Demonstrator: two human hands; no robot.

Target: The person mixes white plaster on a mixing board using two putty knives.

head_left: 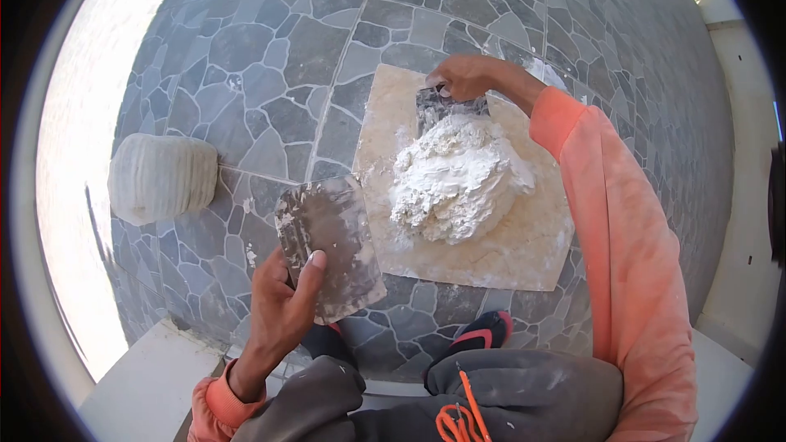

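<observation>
A heap of white plaster [458, 180] sits on a square beige tile [393, 102] on the floor. At the heap's far edge my right hand [461, 78] grips a dark scraper [434, 106], its blade smeared white and its lower edge against the plaster. My left hand [282, 299] holds a flat, plaster-stained metal plate [336, 237], thumb on top and the fingers mostly hidden beneath. That plate is tilted beside the tile's left edge and overlaps it slightly in this view.
A pale, ribbed, rounded container or bundle [164, 178] stands on the stone-patterned floor [246, 49] at the left. My shoes [483, 331] are just below the tile. White crumbs dot the floor near the plate, and a sunlit strip [90, 115] runs along the far left.
</observation>
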